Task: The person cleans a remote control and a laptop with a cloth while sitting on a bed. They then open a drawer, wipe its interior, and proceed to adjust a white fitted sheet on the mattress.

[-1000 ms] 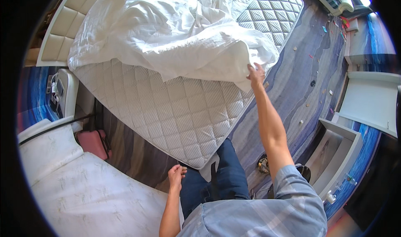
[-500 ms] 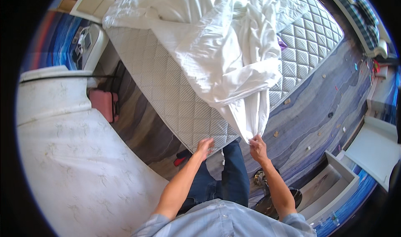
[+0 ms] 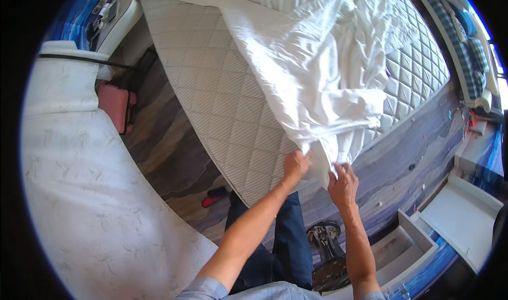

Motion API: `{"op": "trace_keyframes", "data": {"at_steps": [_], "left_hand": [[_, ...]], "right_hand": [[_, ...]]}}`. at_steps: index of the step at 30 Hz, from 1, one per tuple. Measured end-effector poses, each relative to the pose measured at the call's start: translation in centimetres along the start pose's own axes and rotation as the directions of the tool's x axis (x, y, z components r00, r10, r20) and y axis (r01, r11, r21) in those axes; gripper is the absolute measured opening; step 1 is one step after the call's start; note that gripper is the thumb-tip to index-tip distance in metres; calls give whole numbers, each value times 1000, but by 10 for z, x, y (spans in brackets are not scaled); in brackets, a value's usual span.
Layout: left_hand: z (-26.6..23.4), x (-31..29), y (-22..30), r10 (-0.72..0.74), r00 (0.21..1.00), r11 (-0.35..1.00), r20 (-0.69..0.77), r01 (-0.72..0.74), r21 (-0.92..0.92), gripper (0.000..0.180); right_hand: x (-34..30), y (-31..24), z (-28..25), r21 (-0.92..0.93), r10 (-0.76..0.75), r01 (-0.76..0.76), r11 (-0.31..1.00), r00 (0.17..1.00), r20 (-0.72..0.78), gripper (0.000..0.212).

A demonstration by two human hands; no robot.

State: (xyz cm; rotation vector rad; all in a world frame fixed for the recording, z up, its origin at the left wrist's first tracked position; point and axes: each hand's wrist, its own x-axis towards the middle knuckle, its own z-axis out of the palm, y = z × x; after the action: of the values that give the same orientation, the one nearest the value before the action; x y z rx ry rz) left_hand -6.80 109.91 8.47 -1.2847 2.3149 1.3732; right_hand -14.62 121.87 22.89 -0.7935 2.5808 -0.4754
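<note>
A crumpled white bed sheet (image 3: 317, 72) lies in folds over a quilted mattress (image 3: 211, 83), its near end hanging past the mattress's near edge. My right hand (image 3: 344, 186) pinches the drooping end of the sheet, fingers closed on the cloth. Just to its left, my left hand (image 3: 296, 166) is closed at another edge of the sheet, above the mattress corner; its fingertips are slightly blurred. A narrow flap of cloth stretches between both hands.
A mattress with a pale patterned cover (image 3: 95, 194) stands at my left. Beyond it are a pink suitcase (image 3: 115, 107) and a nightstand (image 3: 117, 22). A red and black slipper (image 3: 212, 197) lies by my feet. White drawer-like boxes (image 3: 415, 239) and a sofa (image 3: 460, 46) are on the right.
My left hand has moved up and right from the mattress corner to the sheet's edge. My right hand, still on the cloth, has shifted slightly right. The view has turned too.
</note>
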Motion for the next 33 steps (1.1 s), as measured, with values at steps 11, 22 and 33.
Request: {"op": "trace_keyframes", "data": {"at_steps": [11,22,33], "left_hand": [[-13,-20,1,-44,998,994,52,38,100,52],[16,-1,-39,-274,922,745,275,384,-545,48],[6,-7,-28,-263,898,687,352,430,-586,43]], "right_hand": [[160,-68,60,-63,-394,407,911,906,152,27],[227,213,-169,177,171,-64,982,696,-698,29],[183,40,69,642,416,-215,736,892,-177,76]]}}
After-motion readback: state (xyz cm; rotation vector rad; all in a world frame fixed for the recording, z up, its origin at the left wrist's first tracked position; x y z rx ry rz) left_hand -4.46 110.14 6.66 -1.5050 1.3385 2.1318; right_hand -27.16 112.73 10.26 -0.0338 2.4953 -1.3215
